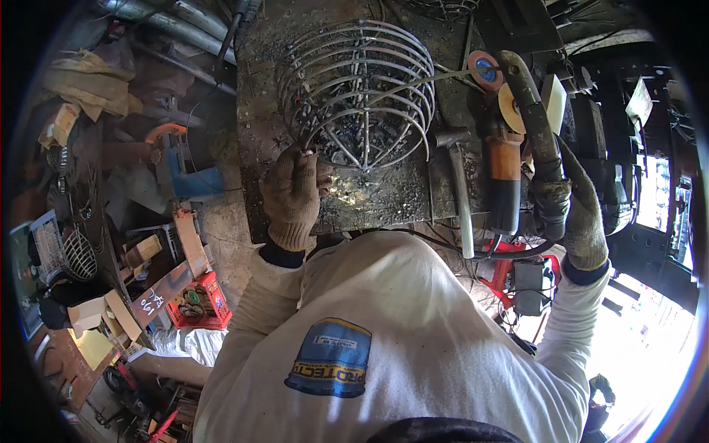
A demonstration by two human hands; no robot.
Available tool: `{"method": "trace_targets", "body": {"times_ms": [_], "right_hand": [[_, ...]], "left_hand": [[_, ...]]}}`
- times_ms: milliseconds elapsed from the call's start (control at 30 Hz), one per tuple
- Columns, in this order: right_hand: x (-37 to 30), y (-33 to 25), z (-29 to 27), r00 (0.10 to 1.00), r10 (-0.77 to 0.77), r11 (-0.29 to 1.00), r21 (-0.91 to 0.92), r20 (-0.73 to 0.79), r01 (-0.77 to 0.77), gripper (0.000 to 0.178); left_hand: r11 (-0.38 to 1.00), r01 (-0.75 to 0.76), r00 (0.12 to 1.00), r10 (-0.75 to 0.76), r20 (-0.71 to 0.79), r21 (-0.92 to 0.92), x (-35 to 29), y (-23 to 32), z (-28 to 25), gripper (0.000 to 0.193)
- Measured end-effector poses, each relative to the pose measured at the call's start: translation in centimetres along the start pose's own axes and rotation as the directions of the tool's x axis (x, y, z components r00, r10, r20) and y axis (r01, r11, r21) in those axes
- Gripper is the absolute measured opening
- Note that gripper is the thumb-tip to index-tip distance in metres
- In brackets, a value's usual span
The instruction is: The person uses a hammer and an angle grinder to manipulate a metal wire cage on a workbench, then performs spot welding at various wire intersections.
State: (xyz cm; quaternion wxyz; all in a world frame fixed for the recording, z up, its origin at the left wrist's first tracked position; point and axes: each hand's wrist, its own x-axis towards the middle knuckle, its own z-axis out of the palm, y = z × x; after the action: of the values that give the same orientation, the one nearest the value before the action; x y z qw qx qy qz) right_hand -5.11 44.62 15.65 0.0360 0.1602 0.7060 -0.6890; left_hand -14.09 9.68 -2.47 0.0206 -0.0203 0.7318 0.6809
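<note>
A round cage of bent metal rods (365, 118) rests on the dark workbench, its curved bars joined by straight cross rods. At its near left side, my gloved left hand (293, 188) is closed, with fingertips pinching the end of one bar. On the right, my gloved right hand (585, 214) grips a welding electrode holder (543, 140), part of its fingers hidden behind the handle. From the holder's jaw a thin welding rod (436, 76) reaches left over the cage, its tip near the bars.
Beside the cage lie a hammer (459, 184) and an orange-and-grey angle grinder (505, 170). Dark grit covers the workbench (391, 214). A red crate (199, 303) and mixed scrap stand at left. Cables (509, 255) run below the bench edge.
</note>
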Motion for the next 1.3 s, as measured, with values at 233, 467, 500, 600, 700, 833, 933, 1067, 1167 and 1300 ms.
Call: {"method": "trace_targets", "body": {"times_ms": [233, 467, 500, 600, 700, 833, 933, 1067, 1167, 1300], "right_hand": [[0.2, -0.4, 0.5, 1.000, 0.019, 0.999, -0.043, 0.005, -0.019, 0.060], [0.1, -0.1, -0.2, 1.000, 0.016, 0.999, -0.050, 0.004, -0.016, 0.058], [0.2, -0.1, -0.3, 1.000, -0.003, 0.997, -0.073, 0.028, 0.005, 0.057], [0.4, -0.3, -0.4, 0.997, -0.022, 0.995, -0.094, 0.071, 0.029, 0.057], [0.4, -0.3, -0.5, 0.993, -0.049, 0.990, -0.128, 0.106, 0.062, 0.057], [0.3, 0.4, -0.9, 0.991, -0.077, 0.991, -0.098, 0.105, 0.088, 0.057], [0.3, 0.0, -0.7, 0.993, -0.048, 0.991, -0.115, 0.111, 0.061, 0.063], [0.3, 0.1, -0.2, 0.986, -0.107, 0.988, -0.096, 0.125, 0.119, 0.057], [0.2, 0.2, 0.0, 0.983, -0.154, 0.974, -0.151, 0.095, 0.167, 0.056], [-0.5, 0.4, -2.0, 0.989, -0.136, 0.991, 0.002, 0.055, 0.136, 0.061]], "left_hand": [[0.999, 0.022, 1.000, -0.022, -0.007, 0.046, -0.1, 1.4, 0.2, 0.018], [0.998, 0.054, 0.999, -0.054, 0.003, -0.020, -0.1, 1.0, 0.2, 0.020], [0.997, 0.062, 0.998, -0.062, -0.017, -0.039, -0.1, 1.0, 0.3, 0.018], [0.999, 0.020, 1.000, -0.020, 0.012, 0.028, -0.1, 0.6, -0.1, 0.025], [0.998, 0.023, 1.000, -0.024, 0.002, 0.063, -0.1, 1.3, 0.0, 0.024], [0.998, -0.026, 1.000, 0.025, 0.012, 0.061, -0.1, 0.9, 0.0, 0.023], [0.998, -0.040, 0.999, 0.040, -0.001, 0.040, -0.1, 0.7, 0.0, 0.022], [0.998, -0.013, 1.000, 0.013, -0.003, 0.064, 0.0, 0.7, 0.1, 0.020], [0.999, -0.010, 1.000, 0.010, -0.008, 0.053, -0.2, 0.8, 0.2, 0.020], [0.999, -0.004, 1.000, 0.004, 0.009, 0.045, 0.1, 0.7, 0.1, 0.021]]}}
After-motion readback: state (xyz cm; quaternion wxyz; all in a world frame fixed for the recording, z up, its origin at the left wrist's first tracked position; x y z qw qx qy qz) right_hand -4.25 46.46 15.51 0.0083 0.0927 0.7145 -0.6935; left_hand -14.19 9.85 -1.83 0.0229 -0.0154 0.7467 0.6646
